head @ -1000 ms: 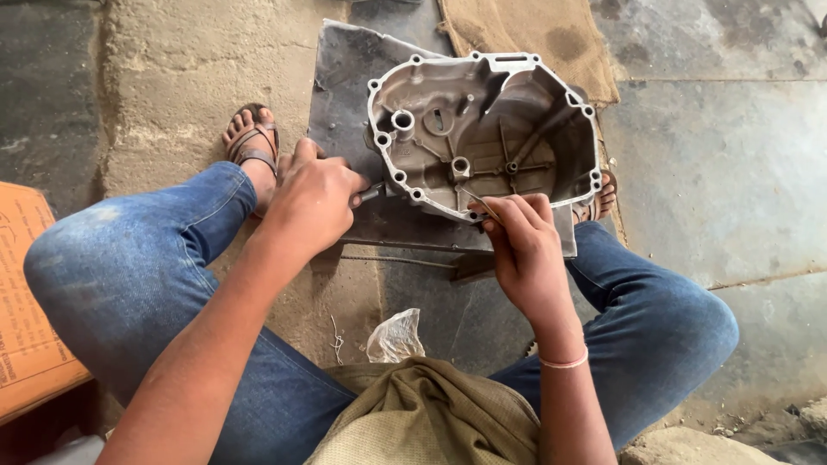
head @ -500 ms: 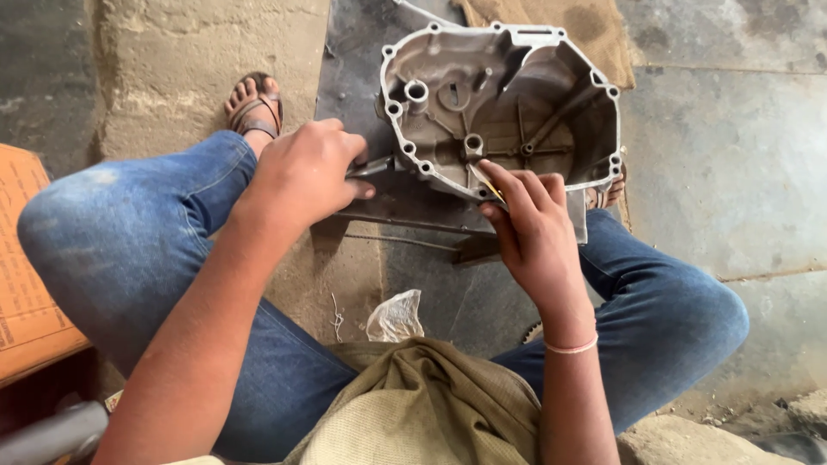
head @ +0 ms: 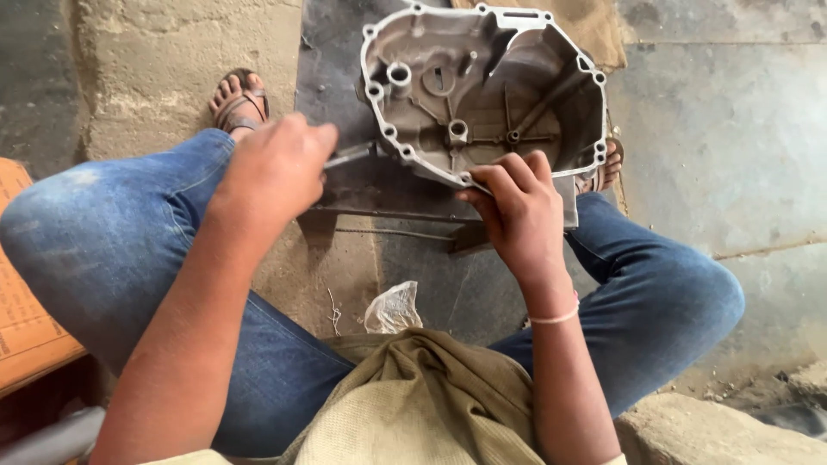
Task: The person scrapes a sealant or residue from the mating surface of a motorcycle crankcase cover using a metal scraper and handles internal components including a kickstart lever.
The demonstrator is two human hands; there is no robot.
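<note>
Two hands are at work on a grey metal engine cover (head: 482, 95) that lies hollow side up on a dark metal sheet (head: 332, 52) spread over the stone floor (head: 706, 129). The cover sits toward the far edge of the sheet, between the person's sandalled feet, with its bolt-hole rim facing the camera.

The left hand (head: 276, 168) is curled shut around a thin metal tool (head: 349, 157) whose tip points at the near left corner of the cover's rim. Whether the tip touches the rim I cannot tell. The right hand (head: 517, 207) is closed over the near edge of the cover, fingers bent and pinching at the rim; if it holds anything small between the fingertips, that is hidden.

A crumpled clear plastic bag (head: 392, 306) lies near the sheet's near edge, just beyond a khaki cloth (head: 413, 396) in the person's lap. A piece of orange cardboard (head: 26, 319) lies at the left.

The likeliest trouble, as I judge it, is the tool slipping: it meets a curved, smooth rim at a shallow angle, and a skid would send the tip toward the right hand's fingers close by. The cover also rests loose on slick sheet metal, so a hard push could slide it off the far edge. Too much force could gouge the rim's flat face.
</note>
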